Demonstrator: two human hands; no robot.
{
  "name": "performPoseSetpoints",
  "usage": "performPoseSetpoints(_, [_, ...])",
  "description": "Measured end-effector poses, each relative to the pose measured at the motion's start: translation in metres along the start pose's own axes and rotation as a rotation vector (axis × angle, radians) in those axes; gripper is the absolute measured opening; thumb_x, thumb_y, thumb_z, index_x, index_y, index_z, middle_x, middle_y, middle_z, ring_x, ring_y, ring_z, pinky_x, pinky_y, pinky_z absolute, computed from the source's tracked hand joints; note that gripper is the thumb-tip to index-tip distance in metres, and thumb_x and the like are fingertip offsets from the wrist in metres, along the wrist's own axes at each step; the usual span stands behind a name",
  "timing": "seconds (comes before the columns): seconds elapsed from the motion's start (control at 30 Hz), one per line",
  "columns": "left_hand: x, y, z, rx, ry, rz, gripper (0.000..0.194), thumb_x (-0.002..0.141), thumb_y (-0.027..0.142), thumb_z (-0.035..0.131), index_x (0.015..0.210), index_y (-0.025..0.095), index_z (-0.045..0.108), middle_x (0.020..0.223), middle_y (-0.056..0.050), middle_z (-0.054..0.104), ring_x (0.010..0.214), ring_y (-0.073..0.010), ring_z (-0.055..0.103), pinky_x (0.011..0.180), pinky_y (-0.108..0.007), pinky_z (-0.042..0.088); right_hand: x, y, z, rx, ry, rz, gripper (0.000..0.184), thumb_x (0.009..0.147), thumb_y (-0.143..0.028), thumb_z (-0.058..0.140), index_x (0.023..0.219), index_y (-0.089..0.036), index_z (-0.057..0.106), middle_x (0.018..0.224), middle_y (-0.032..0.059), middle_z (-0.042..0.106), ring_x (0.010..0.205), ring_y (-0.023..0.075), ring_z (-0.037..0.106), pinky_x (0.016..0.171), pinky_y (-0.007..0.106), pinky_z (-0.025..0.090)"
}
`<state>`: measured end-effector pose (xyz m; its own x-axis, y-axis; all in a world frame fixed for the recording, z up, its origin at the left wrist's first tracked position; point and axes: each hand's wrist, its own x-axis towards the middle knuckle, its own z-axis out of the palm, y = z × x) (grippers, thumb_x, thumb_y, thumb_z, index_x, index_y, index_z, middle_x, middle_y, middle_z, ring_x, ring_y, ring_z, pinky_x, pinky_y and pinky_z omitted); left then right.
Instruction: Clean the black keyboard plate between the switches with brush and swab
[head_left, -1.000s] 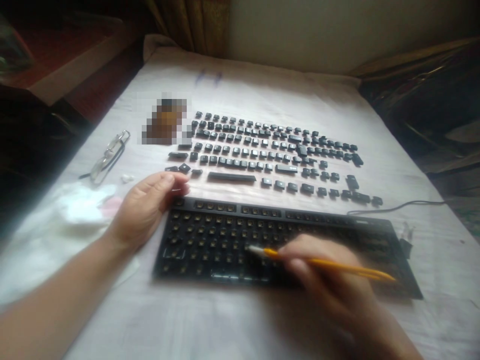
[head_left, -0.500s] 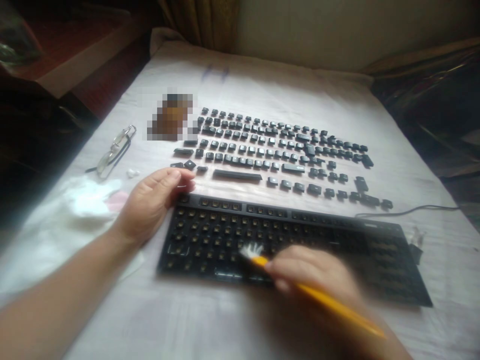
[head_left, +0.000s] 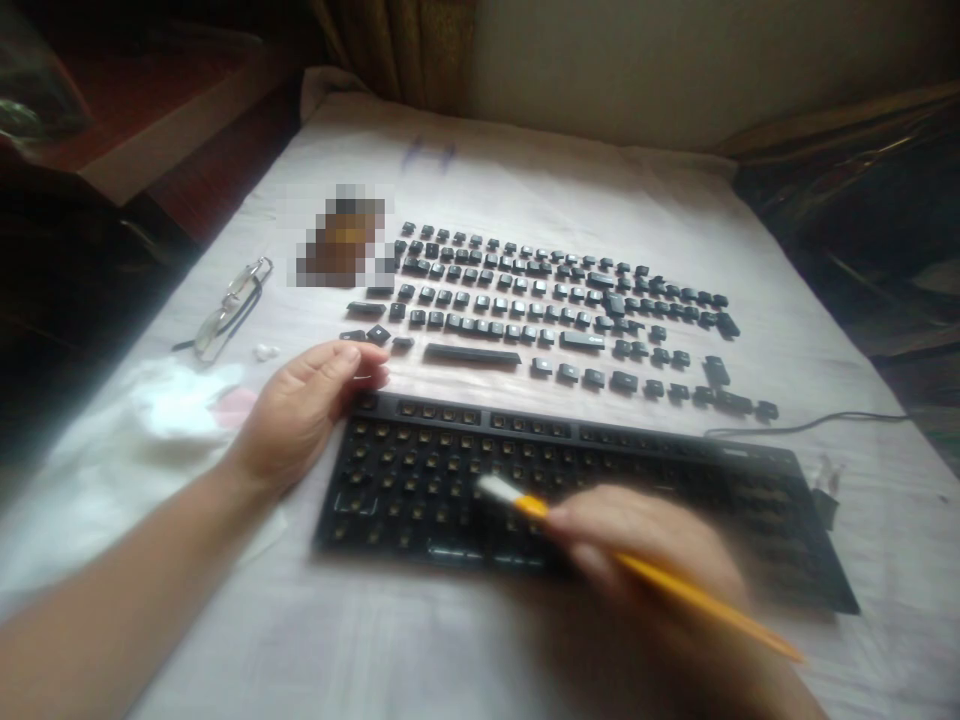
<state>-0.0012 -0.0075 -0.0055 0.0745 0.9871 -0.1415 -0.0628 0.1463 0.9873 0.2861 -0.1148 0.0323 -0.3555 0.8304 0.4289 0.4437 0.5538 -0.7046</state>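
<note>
A black keyboard base [head_left: 420, 460] with its keycaps off lies across the cloth, small pale switch stems showing in rows. My left hand [head_left: 304, 405] grips its upper left corner, thumb above and fingers curled at the edge. In my right hand [head_left: 645, 540] is a yellow-handled paintbrush [head_left: 532, 506], closed between thumb and fingers. Its white bristles are over the middle rows of the base, slightly blurred. Behind the base, loose black keycaps [head_left: 480, 302] lie in rows, with the long spacebar [head_left: 472, 354] at the near side.
Eyeglasses [head_left: 229, 305] lie on the left, near a crumpled white cloth [head_left: 180, 430] and small white bits [head_left: 265, 352]. A pixelated brown object [head_left: 341, 240] sits behind. A cable [head_left: 810, 420] runs right from the base. Wooden furniture [head_left: 150, 130] borders the far left.
My right hand and the paintbrush have shifted slightly right, and the bristles now look narrower rather than splayed. My left hand keeps its place at the corner.
</note>
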Motion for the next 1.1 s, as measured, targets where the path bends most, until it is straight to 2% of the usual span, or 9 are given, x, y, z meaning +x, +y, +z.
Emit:
performPoseSetpoints(0.1, [0.0,0.0,0.0,0.005,0.003,-0.003,0.02,0.089,0.041,0.065,0.095,0.025,0.076,0.089,-0.001,0.071,0.086,-0.0164,0.063,0.079,-0.028,0.053,0.002,-0.001,-0.009,-0.088,0.06,0.066,0.019,0.087,-0.007,0.058,0.095,-0.021,0.067,0.075,0.0019,0.074,0.063,0.0138,0.071,0.058,0.02,0.057])
performPoseSetpoints(0.27, [0.0,0.001,0.001,-0.007,0.011,0.001,0.02,0.089,0.041,0.065,0.093,0.025,0.076,0.087,-0.001,0.07,0.085,-0.0157,0.063,0.079,-0.027,0.052,0.004,0.002,-0.009,-0.122,-0.006,0.048,0.017,0.086,-0.007,0.058,0.093,-0.019,0.068,0.072,0.0026,0.071,0.058,0.0126,0.067,0.054,0.02,0.054])
performPoseSetpoints(0.47, [-0.001,-0.001,-0.001,-0.005,-0.002,-0.003,0.019,0.089,0.042,0.066,0.093,0.026,0.075,0.091,0.0,0.07,0.087,-0.0162,0.063,0.08,-0.028,0.053,0.001,0.006,0.002,-0.044,-0.034,-0.003,0.017,0.089,-0.007,0.059,0.097,-0.018,0.07,0.077,0.0045,0.072,0.063,0.0119,0.068,0.058,0.018,0.056])
performPoseSetpoints(0.67, [0.0,-0.002,-0.001,0.021,0.0,0.005,0.021,0.089,0.043,0.064,0.094,0.026,0.074,0.092,-0.001,0.07,0.088,-0.0173,0.063,0.083,-0.031,0.052,-0.013,0.014,0.016,-0.046,-0.027,0.015,0.016,0.093,-0.015,0.062,0.105,-0.02,0.072,0.085,0.0048,0.073,0.07,0.0123,0.07,0.064,0.019,0.056])
performPoseSetpoints(0.83, [-0.003,-0.001,0.002,0.044,0.019,0.008,0.022,0.088,0.045,0.065,0.094,0.026,0.074,0.092,-0.001,0.07,0.089,-0.0194,0.062,0.084,-0.033,0.051,-0.006,0.008,0.015,-0.019,-0.005,-0.029,0.014,0.094,-0.017,0.062,0.103,-0.019,0.072,0.083,0.0044,0.073,0.07,0.0126,0.07,0.065,0.02,0.057])
performPoseSetpoints(0.93, [-0.005,-0.001,0.004,0.028,0.031,0.007,0.022,0.088,0.045,0.065,0.093,0.026,0.074,0.09,-0.001,0.07,0.09,-0.0201,0.062,0.086,-0.033,0.05,-0.001,0.004,0.006,0.004,0.036,0.006,0.015,0.091,-0.012,0.061,0.099,-0.02,0.071,0.08,0.004,0.073,0.066,0.0137,0.07,0.06,0.021,0.058])
performPoseSetpoints(1.1, [-0.008,0.001,0.005,-0.022,0.04,0.019,0.024,0.092,0.044,0.059,0.094,0.026,0.074,0.092,-0.002,0.07,0.093,-0.0206,0.062,0.086,-0.034,0.05,-0.007,0.011,-0.006,-0.156,0.262,0.125,0.016,0.088,-0.01,0.061,0.096,-0.023,0.067,0.079,0.0016,0.072,0.066,0.0156,0.07,0.06,0.024,0.058])
